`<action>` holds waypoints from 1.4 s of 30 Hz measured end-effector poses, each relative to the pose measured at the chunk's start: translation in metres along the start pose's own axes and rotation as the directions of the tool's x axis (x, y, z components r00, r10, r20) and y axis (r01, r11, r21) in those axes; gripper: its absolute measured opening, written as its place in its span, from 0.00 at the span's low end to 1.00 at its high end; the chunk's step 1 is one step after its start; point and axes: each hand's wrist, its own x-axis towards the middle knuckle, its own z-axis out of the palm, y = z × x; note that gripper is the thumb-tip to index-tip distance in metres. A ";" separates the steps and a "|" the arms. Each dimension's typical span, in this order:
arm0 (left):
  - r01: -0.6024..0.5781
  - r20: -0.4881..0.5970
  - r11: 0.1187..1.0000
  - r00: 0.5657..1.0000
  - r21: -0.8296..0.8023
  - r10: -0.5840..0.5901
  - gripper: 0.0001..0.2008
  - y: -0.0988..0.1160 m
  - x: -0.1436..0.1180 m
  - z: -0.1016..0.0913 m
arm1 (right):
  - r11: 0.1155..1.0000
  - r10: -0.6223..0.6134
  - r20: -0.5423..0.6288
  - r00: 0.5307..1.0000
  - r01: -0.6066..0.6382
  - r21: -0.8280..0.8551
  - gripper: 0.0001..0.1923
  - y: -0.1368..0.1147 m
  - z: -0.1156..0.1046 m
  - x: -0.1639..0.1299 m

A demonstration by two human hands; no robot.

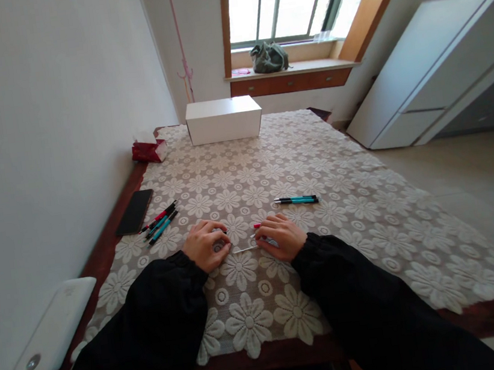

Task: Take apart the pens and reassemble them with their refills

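My left hand (207,246) rests low over the lace cloth, fingers curled and thumb near the forefinger. A small dark tip shows at its fingers; what it belongs to is hidden. Facing it, my right hand (281,238) is closed, its fingertips on one end of a thin white stick-like piece (245,249) that points toward my left fingertips. A small red piece (257,226) sticks out beside the right fingers, mostly covered. Beyond the right hand lie blue-and-black pens (297,200) side by side. Left of my left hand is a bunch of red and blue pens (160,222).
A white box (224,121) stands at the table's far end. Along the left edge are a red tissue pack (150,151), a black phone (135,212) and a white power bank (53,332) with a cable. The wall borders the left side.
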 end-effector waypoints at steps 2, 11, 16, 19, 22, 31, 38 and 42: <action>-0.001 0.001 1.000 1.000 -0.006 0.001 0.02 0.000 0.000 0.000 | 0.999 0.053 -0.026 0.998 -0.053 -0.013 0.07 0.001 0.001 0.000; -0.020 0.000 1.000 1.000 -0.012 0.020 0.02 0.001 0.000 -0.001 | 0.989 0.142 -0.034 0.989 -0.143 -0.041 0.05 0.003 0.008 0.004; -0.034 -0.004 0.999 0.999 -0.006 0.034 0.02 -0.001 0.000 0.000 | 0.987 0.147 -0.035 0.989 -0.149 -0.058 0.05 0.005 0.006 0.002; -0.049 -0.007 0.999 0.999 -0.012 0.049 0.02 -0.002 0.000 0.000 | 0.989 0.138 -0.031 0.990 -0.139 -0.053 0.05 0.003 0.005 0.003; -0.055 -0.011 0.998 0.998 -0.017 0.055 0.03 -0.001 0.000 0.000 | 0.992 0.119 -0.014 0.993 -0.119 -0.043 0.06 0.001 0.006 0.006; -0.054 -0.004 0.998 0.999 -0.014 0.054 0.03 0.000 0.000 -0.002 | 0.992 0.120 -0.049 0.992 -0.122 -0.045 0.06 0.003 0.006 0.005; -0.058 -0.012 0.998 0.998 -0.011 0.058 0.03 -0.002 0.001 0.000 | 0.996 0.078 0.000 0.997 -0.077 -0.046 0.06 0.007 -0.012 0.001; -0.060 0.004 0.998 0.998 -0.019 0.060 0.02 -0.001 0.000 -0.001 | 0.999 0.041 0.103 0.994 -0.039 -0.022 0.02 0.010 -0.020 -0.002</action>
